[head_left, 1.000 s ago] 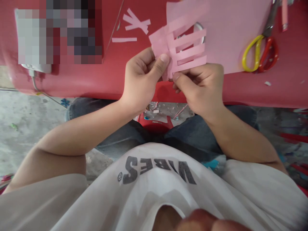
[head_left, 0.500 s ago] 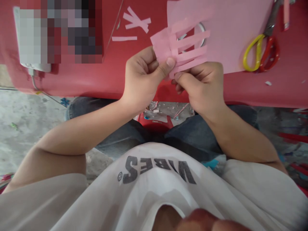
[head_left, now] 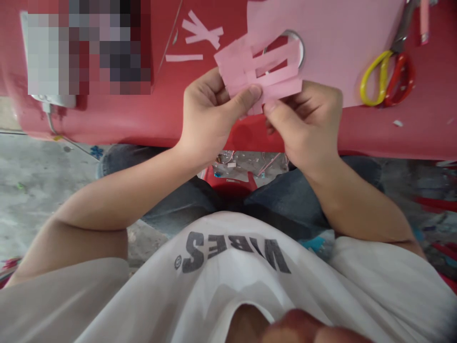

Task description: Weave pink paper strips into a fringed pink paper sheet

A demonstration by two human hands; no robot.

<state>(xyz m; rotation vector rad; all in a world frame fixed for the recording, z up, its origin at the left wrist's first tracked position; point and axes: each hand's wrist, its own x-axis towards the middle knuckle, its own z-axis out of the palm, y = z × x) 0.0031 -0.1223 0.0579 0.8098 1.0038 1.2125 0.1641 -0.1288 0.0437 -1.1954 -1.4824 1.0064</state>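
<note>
Between both hands is a piece of woven pink paper strips, held just above the table's near edge. My left hand pinches its lower left part, thumb on top and fingers behind. My right hand has thumb and fingers closed at the lower edge, by the loose strip ends; its fingertips are partly hidden behind the paper. Several strips stick out to the right from the woven part. Behind them lies a grey-white ring, perhaps a tape roll, partly covered by the strips.
A large pink paper sheet lies on the red table. Scissors with yellow and red handles rest on its right side. Loose pink strips lie at the upper left. A white device with a cable is at far left.
The woven paper has shifted slightly left and turned, and its strip ends are lower and closer together. My right hand has moved a little to the right along its lower edge.
</note>
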